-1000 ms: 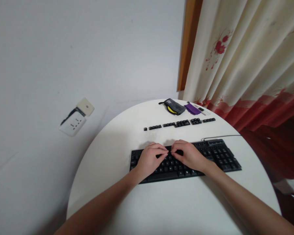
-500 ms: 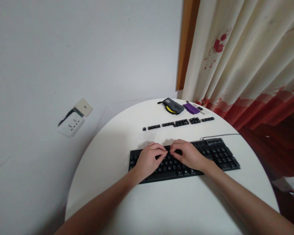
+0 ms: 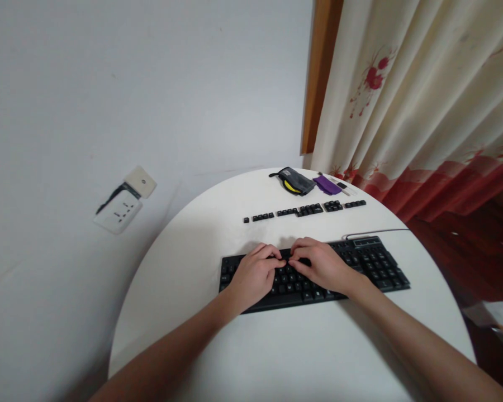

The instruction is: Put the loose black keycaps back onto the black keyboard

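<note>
A black keyboard lies slightly turned on the white round table. Over its middle keys, my left hand is closed with thumb and fingers drawn together, the tips at the upper rows. My right hand pinches close beside it, its fingertips almost meeting the left ones. Whether either pinch holds a keycap is too small to tell. Both hands cover part of the upper key rows. Beyond the keyboard, loose black keycaps lie in a line of small groups.
Toward the table's far edge lie a dark grey pouch with a yellow part, a purple cloth item and a thin brush-like tool. The keyboard's cable runs off right. A wall with a socket borders the left; a curtain hangs right.
The left fingertips have shifted slightly on the keys, with the thumb lower and less visible. My right hand stays nearly in place. The keycap row is unchanged.
</note>
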`<state>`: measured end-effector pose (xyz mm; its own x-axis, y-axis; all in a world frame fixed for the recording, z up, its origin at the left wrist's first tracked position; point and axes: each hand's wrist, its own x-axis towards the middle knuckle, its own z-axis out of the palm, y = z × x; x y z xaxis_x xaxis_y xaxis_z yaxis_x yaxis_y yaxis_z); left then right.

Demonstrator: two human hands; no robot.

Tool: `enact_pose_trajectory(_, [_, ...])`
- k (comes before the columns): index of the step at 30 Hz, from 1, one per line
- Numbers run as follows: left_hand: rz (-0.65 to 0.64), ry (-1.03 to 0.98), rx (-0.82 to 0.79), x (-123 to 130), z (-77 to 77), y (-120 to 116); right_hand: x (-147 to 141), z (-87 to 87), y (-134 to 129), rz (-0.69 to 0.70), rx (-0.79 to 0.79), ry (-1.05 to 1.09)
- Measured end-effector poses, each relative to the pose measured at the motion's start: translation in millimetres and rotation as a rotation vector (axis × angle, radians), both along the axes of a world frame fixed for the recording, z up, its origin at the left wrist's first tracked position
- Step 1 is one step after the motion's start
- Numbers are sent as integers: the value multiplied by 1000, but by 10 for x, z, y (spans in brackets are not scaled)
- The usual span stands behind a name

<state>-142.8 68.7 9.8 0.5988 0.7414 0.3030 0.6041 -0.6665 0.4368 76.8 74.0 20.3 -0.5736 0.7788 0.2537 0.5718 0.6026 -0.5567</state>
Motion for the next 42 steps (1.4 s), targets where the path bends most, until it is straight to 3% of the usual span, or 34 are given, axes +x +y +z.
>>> enact_pose_trajectory(8, [-2,-32,3,-9,-18,-2,-24,27,7,-9,35,-94])
enact_pose_trajectory(42, [6,-5,5,2,1,-18,-33,-76,12,-50,54,28])
